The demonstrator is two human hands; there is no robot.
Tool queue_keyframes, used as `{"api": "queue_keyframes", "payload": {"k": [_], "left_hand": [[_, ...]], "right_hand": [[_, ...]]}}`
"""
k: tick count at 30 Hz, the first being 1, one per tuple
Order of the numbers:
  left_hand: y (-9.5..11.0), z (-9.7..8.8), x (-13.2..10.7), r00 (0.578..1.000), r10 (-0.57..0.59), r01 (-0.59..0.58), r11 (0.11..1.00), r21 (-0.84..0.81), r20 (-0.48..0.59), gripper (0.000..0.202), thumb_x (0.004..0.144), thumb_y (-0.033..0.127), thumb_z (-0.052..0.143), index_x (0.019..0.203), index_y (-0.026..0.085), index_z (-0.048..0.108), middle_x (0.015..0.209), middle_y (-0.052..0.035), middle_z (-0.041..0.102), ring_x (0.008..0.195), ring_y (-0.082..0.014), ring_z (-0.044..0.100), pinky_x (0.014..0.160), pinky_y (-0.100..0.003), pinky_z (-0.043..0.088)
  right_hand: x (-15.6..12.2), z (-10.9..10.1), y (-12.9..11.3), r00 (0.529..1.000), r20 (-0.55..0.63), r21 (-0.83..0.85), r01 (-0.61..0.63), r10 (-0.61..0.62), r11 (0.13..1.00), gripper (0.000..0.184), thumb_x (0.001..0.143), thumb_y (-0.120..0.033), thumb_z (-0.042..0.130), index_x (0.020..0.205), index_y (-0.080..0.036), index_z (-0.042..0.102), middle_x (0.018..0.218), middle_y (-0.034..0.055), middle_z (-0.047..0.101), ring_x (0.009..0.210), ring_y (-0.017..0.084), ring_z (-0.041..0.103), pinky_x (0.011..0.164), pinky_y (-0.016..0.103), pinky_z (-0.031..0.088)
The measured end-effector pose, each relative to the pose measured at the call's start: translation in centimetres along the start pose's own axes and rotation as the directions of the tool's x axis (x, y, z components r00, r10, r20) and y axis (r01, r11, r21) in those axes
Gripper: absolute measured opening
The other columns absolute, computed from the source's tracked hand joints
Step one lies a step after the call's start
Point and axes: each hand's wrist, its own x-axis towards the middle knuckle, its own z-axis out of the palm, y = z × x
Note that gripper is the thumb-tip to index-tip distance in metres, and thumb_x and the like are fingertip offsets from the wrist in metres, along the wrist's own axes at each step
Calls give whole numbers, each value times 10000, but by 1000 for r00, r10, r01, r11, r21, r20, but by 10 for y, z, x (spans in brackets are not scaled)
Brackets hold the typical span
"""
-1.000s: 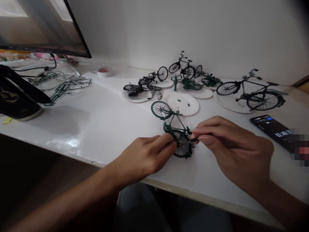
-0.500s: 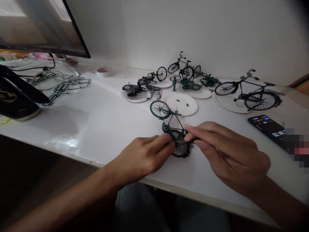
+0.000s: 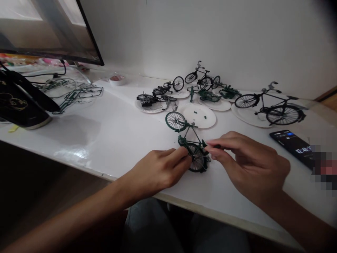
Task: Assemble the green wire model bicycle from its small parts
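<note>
A dark green model bicycle (image 3: 191,135) lies tilted near the table's front edge, its front wheel pointing away from me. My left hand (image 3: 168,167) is closed on it, fingertips pinching beside the rear wheel hub. To the right of the saddle, my right hand (image 3: 247,163) pinches a small dark piece (image 3: 217,146) between thumb and fingers, close to the rear of the bicycle. Most of that piece is covered by the fingers, so its kind does not show. Just beyond the front wheel, a paper plate (image 3: 184,109) carries a few tiny green parts.
Finished-looking model bicycles stand behind, one black bicycle (image 3: 275,103) at right. More plates hold green and black bicycle parts. A phone (image 3: 292,147) lies right. At left are green part frames (image 3: 79,95), a black kettle-like vessel (image 3: 23,102), a monitor (image 3: 50,28) and a small bowl (image 3: 117,81).
My right hand has drawn back slightly from the saddle, and the dark piece in its fingers shows more. My left hand keeps its hold on the bicycle. The view has shifted a little.
</note>
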Motion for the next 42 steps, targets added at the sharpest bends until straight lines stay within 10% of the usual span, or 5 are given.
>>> {"api": "queue_keyframes", "payload": {"k": [18,24,30,35,42], "left_hand": [[-1,2,-1,1000,-10,10,1000,20,18,238,955,20,401,1139,53,548,1067,-126,650,747,-180,648,606,-318,600],[0,1,-2,1000,-6,6,1000,9,23,228,965,41,397,1125,57,558,1069,-132,646,765,-185,655,619,-319,602],[0,1,-1,1000,-15,15,1000,10,19,260,945,19,428,1177,48,539,1100,-128,644,772,-192,660,629,-330,606],[0,-1,0,999,-13,13,1000,-4,34,236,947,23,434,1143,50,561,1079,-125,652,768,-193,664,614,-321,602],[1,0,-1,1000,-3,3,1000,31,4,268,964,24,374,1182,45,530,1081,-143,661,781,-187,676,614,-311,604]], "right_hand": [[-3,0,-5,997,72,58,7,-12,998,404,883,-34,607,1207,-260,690,1005,18,761,884,167,721,819,306,589],[-1,2,-8,999,-45,-40,-19,17,999,203,790,-162,779,944,-289,745,815,-37,768,663,154,707,651,280,593],[-2,0,-9,991,126,51,-61,54,997,265,940,-132,562,1128,-256,702,1018,8,761,900,165,723,827,301,578],[-4,4,-6,992,-51,21,-112,113,993,157,769,-154,790,872,-255,726,799,-13,738,703,167,686,649,290,542],[-4,3,-7,991,130,86,-23,12,996,389,927,-92,562,1271,-256,640,977,16,740,839,155,710,754,291,579]]}}
